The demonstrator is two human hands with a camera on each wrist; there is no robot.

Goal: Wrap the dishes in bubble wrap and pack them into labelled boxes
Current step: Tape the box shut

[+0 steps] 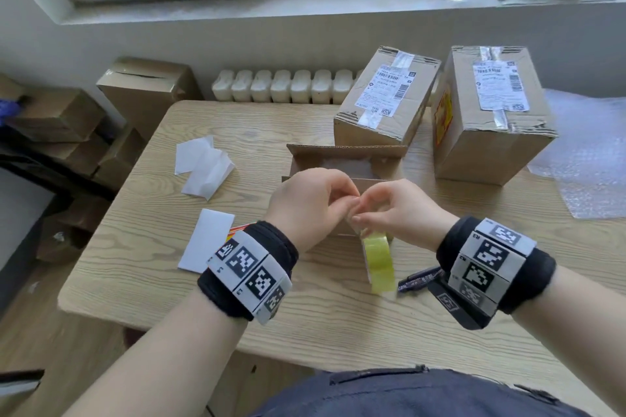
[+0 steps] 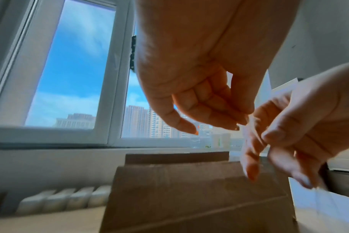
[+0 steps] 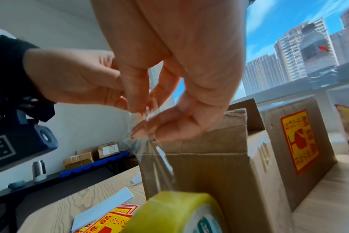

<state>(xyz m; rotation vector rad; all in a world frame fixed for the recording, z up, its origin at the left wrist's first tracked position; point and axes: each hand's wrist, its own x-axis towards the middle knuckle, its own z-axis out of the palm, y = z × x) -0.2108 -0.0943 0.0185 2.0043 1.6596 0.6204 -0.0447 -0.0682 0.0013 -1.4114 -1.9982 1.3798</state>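
A: What were the hands doing?

B: Both met above the open box (image 1: 342, 162). The left hand (image 1: 310, 201) and the right hand (image 1: 394, 210) each pinched the free end of a clear tape strip (image 3: 155, 159), fingertips touching. The strip ran down, creased and glossy, to the tape roll (image 1: 379, 262), which looked yellowish and stood on edge on the bench (image 1: 305, 322) just in front of the box.

A: And the box itself?

B: Plain brown cardboard, mid-bench, its flaps upright. Something pale lay inside; I couldn't tell what, since the hands covered most of the opening.

A: What else stood around?

B: Two sealed boxes sat behind it to the right, the nearer sealed box (image 1: 386, 95) and the larger sealed box (image 1: 487, 112), each with a white shipping label on top; the larger had a red-and-yellow sticker (image 3: 299, 141) on its side. Bubble wrap (image 1: 589, 162) lay at the bench's right edge. On the left were crumpled white papers (image 1: 203, 166) and a flat white sheet (image 1: 206, 244) overlapping red-and-yellow stickers (image 3: 110, 220). A dark marker (image 1: 420, 279) lay beside the roll, near the right wrist. A radiator (image 1: 281, 86) ran under the window.
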